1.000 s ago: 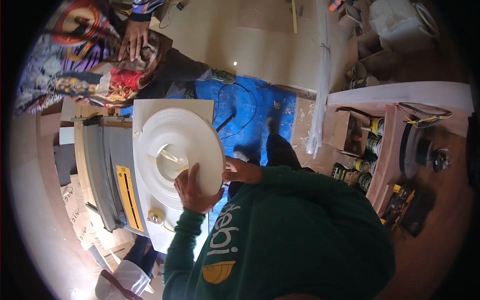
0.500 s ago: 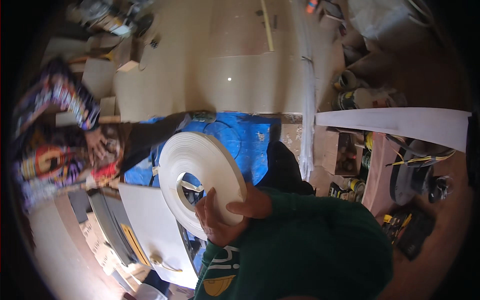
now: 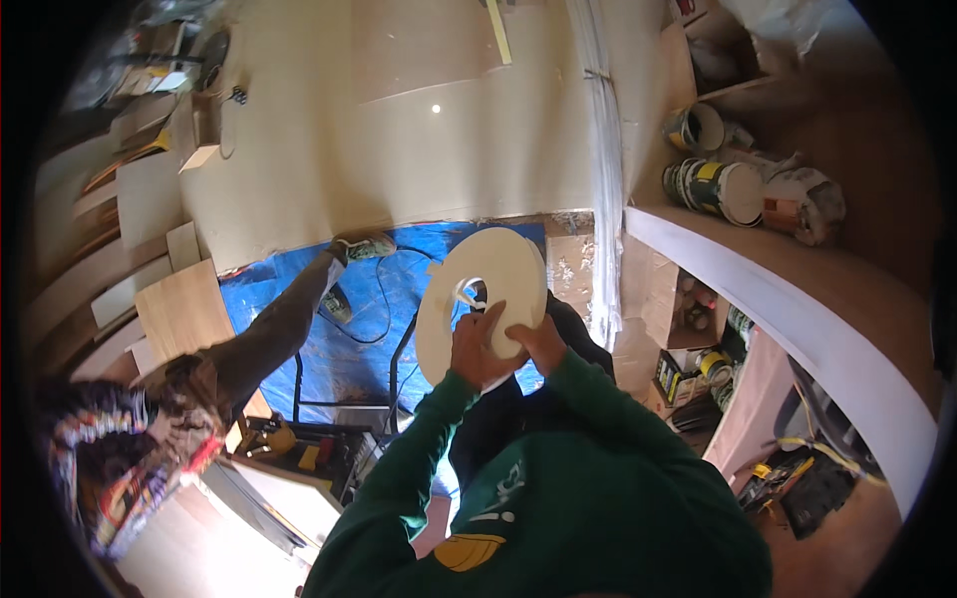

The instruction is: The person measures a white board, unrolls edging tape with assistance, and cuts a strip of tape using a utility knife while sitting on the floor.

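Observation:
Both my hands grip a large white roll of flat strip (image 3: pixel 503 274), held in the air over my dark trousers, with its broad face upward and a loose white end inside its hole. My left hand (image 3: pixel 478 347) is at the roll's lower left, fingers reaching over the face beside the hole. My right hand (image 3: pixel 537 344) grasps the lower right rim with the thumb on top. Down to the left is a machine with a dark open top (image 3: pixel 309 453) and a white board (image 3: pixel 284 488).
A co-worker in patterned clothes (image 3: pixel 120 448) leans at the left, a leg reaching onto the blue sheet (image 3: pixel 254 299). Board offcuts (image 3: pixel 150 209) line the left. At right are a white curved panel edge (image 3: pixel 817 309), paint buckets (image 3: pixel 723 189), boxes and long wrapped strips (image 3: pixel 605 199).
The roll has left the white board and is now held farther right in both hands, its face turned more uniform side up. My view has swung, and the co-worker appears lower left.

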`<state>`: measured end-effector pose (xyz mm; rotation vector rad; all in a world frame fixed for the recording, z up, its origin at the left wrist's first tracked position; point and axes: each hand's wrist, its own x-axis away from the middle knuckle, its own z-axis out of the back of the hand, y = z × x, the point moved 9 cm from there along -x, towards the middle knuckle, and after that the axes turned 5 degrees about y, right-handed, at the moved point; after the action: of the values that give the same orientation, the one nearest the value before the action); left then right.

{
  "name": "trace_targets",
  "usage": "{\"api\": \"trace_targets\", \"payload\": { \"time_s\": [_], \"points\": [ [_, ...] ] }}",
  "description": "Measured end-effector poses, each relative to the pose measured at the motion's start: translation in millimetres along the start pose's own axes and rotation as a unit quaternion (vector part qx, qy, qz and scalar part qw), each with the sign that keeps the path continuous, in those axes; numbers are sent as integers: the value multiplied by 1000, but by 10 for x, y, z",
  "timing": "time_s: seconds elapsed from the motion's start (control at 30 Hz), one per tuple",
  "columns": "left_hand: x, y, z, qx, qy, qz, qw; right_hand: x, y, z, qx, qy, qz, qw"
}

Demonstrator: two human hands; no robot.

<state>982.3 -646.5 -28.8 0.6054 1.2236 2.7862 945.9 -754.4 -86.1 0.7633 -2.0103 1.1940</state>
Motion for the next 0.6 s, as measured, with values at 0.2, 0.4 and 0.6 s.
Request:
{"api": "trace_targets", "payload": {
  "time_s": [0.2, 0.4, 0.6],
  "points": [
    [-1317, -1175, -921, -64, -44, -52, 996, -1892, 702, 607, -84, 22, -22, 996],
    [-2433, -2357, -1498, -128, -42, -111, 985, -3493, 1018, 701, -213, 6, -50, 976],
    [-3331, -2918, -1816, -188, -45, -149, 970, -4727, 1226, 911, -228, -32, -47, 972]
  ]
}}
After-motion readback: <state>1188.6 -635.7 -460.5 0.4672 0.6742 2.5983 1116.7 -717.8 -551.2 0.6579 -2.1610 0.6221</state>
